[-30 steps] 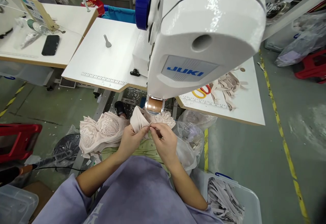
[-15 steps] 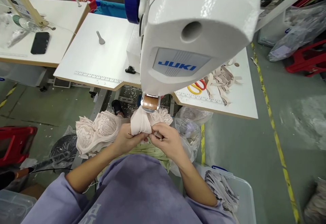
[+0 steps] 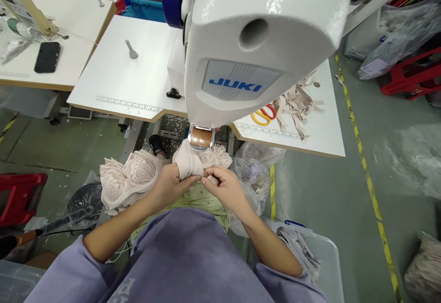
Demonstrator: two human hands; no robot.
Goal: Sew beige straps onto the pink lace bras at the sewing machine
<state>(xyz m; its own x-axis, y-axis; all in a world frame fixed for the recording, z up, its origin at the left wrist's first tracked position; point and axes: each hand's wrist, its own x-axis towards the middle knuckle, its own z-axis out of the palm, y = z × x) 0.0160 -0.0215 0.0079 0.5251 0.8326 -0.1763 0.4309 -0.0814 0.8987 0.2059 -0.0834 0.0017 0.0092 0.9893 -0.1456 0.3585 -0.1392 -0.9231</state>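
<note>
A pale pink lace bra (image 3: 143,169) lies across my lap, with its lace cups to the left and more lace under the sewing machine head (image 3: 253,73). My left hand (image 3: 175,183) is closed on a smooth, folded part of the bra just below the machine's front end. Close beside it, my right hand (image 3: 222,185) pinches the edge of the same fabric, its thumb and fingertips meeting near my left thumb. The fingertips partly hide the gripped edge. Green cloth (image 3: 193,202) shows beneath both hands.
On the right of the white worktable (image 3: 144,73) lie red and yellow scissors (image 3: 263,115) and a heap of beige straps (image 3: 296,105). Clear plastic bags (image 3: 253,179) hang below its edge. A clear bin (image 3: 327,257) with grey strips stands at my right.
The view has shifted slightly. My hands have stayed close together on the bra, with only small finger movements at the fabric edge.
</note>
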